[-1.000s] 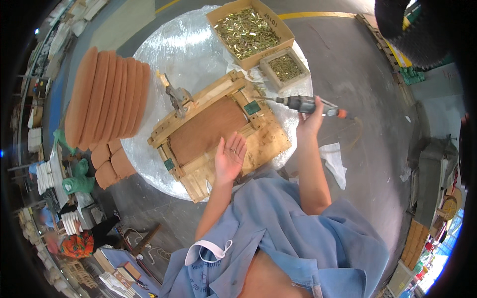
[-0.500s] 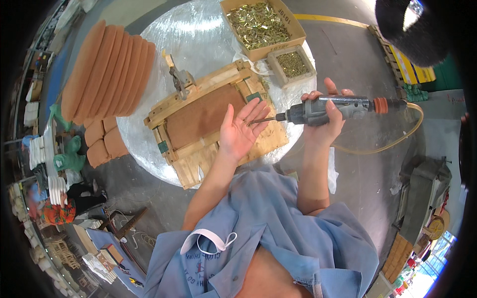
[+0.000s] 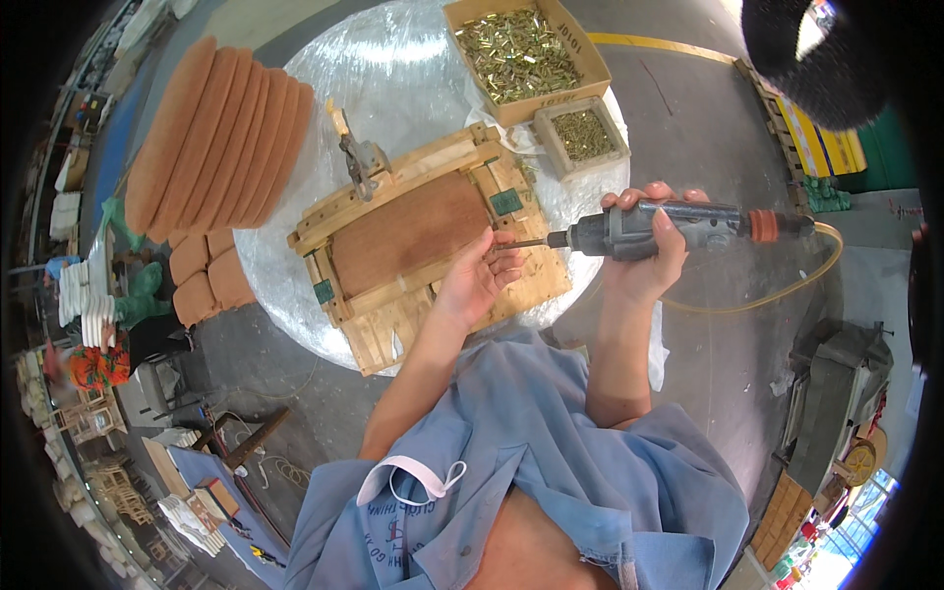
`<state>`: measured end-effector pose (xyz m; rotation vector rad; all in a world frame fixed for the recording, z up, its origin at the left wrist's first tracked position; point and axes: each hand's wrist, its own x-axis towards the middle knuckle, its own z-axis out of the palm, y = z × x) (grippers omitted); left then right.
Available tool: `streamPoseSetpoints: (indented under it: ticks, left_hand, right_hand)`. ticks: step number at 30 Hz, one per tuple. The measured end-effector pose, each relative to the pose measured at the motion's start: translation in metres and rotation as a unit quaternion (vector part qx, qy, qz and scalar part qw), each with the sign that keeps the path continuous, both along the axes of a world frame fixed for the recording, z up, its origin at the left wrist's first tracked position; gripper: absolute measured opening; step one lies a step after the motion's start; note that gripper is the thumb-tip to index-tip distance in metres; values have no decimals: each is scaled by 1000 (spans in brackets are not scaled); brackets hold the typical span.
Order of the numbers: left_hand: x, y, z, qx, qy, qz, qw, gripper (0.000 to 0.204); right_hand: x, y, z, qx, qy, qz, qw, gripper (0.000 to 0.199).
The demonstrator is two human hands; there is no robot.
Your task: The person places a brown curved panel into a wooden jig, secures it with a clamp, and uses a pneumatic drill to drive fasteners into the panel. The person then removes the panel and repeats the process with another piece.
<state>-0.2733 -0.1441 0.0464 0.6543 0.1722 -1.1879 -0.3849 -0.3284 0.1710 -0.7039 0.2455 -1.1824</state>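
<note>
My right hand [image 3: 644,241] is wrapped around a dark grey pneumatic screwdriver [image 3: 723,226], held level with its long bit [image 3: 521,243] aimed left. At the bit's tip, my left hand [image 3: 480,279] has its thumb and fingers drawn together. Anything small pinched there is hidden. Beneath and beyond the left hand is a wooden jig [image 3: 447,317], with a reddish-brown wood panel [image 3: 408,236] set inside its frame. A metal toggle clamp [image 3: 366,165] is mounted on the jig's far rail. The jig rests on a round table wrapped in clear film [image 3: 280,285].
Behind the jig stand a carton [image 3: 590,74] of brass-coloured fasteners and a smaller tray [image 3: 618,147] of small screws. Curved brown panels [image 3: 216,138] are stacked at left, near brown blocks [image 3: 197,280]. A yellowish air hose [image 3: 752,308] loops at right. Another person [image 3: 103,364] is far left.
My left hand has gone from an open, upturned palm to fingers closed at the bit's tip. The screwdriver has shifted slightly toward me, still in my right hand.
</note>
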Motion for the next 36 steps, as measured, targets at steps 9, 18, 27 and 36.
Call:
streamPoseSetpoints:
  ticks: [9,18,27,36]
  left_hand:
    - [-3,-1,-6,-5,1,40,999,24]
    - [-8,-8,0,-11,23,44,999,28]
    - [-11,-9,-6,-21,18,39,999,21]
    - [-5,6,-4,15,-128,-28,991,16]
  right_hand:
    - [-1,-5,0,12,1,-6,1000,51]
    - [-3,-10,1,5,8,-15,1000,53]
    - [-11,-7,-2,19,10,-33,999,54]
    - [-23,-5,-4,38,16,-37,998,53]
